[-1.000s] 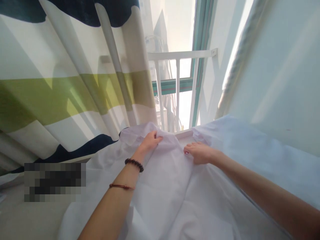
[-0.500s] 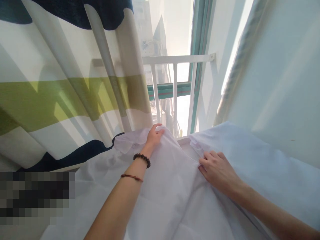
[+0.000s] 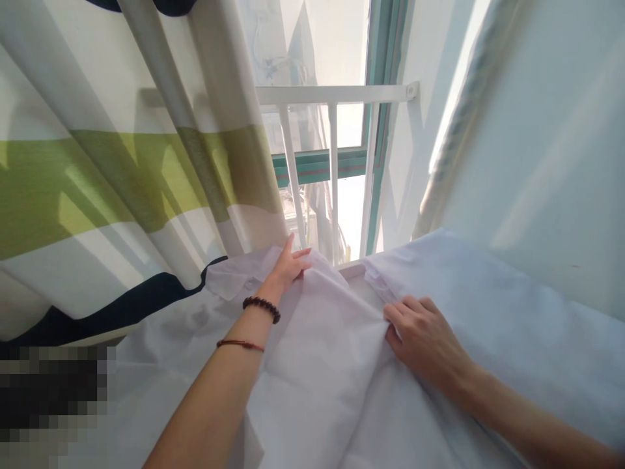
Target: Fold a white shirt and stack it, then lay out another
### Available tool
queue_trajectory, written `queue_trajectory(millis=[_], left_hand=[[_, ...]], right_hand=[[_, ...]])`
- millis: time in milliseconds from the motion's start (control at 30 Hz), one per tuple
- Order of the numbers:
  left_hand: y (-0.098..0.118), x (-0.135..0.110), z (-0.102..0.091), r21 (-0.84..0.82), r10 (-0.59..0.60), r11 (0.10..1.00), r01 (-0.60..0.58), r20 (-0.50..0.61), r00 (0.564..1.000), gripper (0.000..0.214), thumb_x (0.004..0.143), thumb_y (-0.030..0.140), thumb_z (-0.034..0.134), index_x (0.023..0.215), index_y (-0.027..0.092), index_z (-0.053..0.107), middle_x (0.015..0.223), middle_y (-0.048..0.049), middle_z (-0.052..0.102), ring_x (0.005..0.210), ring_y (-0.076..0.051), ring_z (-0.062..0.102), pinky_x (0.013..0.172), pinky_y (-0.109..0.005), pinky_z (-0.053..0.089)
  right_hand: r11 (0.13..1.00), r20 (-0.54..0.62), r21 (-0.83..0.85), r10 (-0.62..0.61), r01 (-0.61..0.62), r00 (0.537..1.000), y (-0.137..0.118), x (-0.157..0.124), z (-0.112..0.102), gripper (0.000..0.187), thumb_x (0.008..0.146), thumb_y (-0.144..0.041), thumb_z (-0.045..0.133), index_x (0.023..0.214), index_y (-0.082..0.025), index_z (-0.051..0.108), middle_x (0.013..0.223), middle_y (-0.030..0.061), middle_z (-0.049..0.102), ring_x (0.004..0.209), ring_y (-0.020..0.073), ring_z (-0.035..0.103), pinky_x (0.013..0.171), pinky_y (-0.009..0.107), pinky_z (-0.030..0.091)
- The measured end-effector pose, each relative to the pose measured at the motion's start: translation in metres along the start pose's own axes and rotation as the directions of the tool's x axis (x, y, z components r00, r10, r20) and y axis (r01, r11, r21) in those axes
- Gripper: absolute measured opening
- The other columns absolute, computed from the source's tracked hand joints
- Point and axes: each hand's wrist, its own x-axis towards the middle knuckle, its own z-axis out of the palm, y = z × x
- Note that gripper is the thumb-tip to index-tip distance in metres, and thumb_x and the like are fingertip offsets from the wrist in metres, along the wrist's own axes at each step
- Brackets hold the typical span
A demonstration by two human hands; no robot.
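Note:
A thin white sheet (image 3: 312,371) lies creased over the surface before me, its far edge bunched near the window corner. My left hand (image 3: 287,266), with a beaded bracelet and a thin cord on its arm, rests on the sheet's far part. Its fingers are apart, the index finger stretched forward, and nothing shows in its grasp. My right hand (image 3: 420,329) is closed with bent fingers, pinching the edge of the sheet on the right. From there a fold runs down toward me. The right fingertips are partly hidden by the hand and cloth.
A curtain (image 3: 146,176) with white, green and dark bands hangs at the left. White railing (image 3: 334,96) crosses in front of the green-framed window (image 3: 385,58). A pale wall (image 3: 547,163) stands at the right. The lower left corner is pixelated.
My left hand has shifted slightly left, and its index finger has straightened out from the cloth. My right hand keeps its hold on the sheet's edge. The view has moved a little.

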Motion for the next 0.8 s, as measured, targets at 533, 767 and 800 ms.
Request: queue_trajectory(millis=[533, 767, 800], left_hand=[[-0.025, -0.063, 0.043, 0.892, 0.401, 0.03, -0.45, 0.402, 0.823, 0.043, 0.096, 0.032, 0.043, 0.135, 0.015, 0.049, 0.145, -0.0129, 0.045, 0.137, -0.028, 0.035, 0.116, -0.047, 0.022], [-0.049, -0.053, 0.033, 0.865, 0.341, -0.004, -0.502, 0.473, 0.812, 0.055, 0.098, 0.046, 0.034, 0.149, 0.023, 0.032, 0.159, -0.0067, 0.019, 0.147, -0.025, 0.012, 0.119, -0.051, 0.006], [-0.049, -0.053, 0.033, 0.866, 0.335, -0.002, -0.5, 0.472, 0.815, 0.056, 0.098, 0.045, 0.034, 0.149, 0.022, 0.032, 0.16, -0.007, 0.018, 0.148, -0.026, 0.01, 0.119, -0.051, 0.005]], right_hand=[[0.982, 0.075, -0.106, -0.152, 0.159, 0.986, 0.002, -0.007, 0.003, 0.016, 0.081, -0.007, 0.062, 0.075, -0.021, 0.064, 0.076, 0.0016, 0.064, 0.077, 0.0213, 0.052, 0.073, 0.034, 0.029], [0.956, 0.282, -0.209, -0.144, 0.207, 0.949, -0.006, 0.001, -0.004, 0.021, 0.085, -0.007, 0.056, 0.076, -0.02, 0.069, 0.078, 0.0054, 0.066, 0.083, 0.0221, 0.056, 0.074, 0.034, 0.032], [0.955, 0.317, -0.208, -0.138, 0.211, 0.938, -0.008, 0.005, -0.007, 0.022, 0.085, -0.007, 0.056, 0.076, -0.02, 0.07, 0.08, 0.006, 0.066, 0.084, 0.0222, 0.056, 0.075, 0.034, 0.033]])
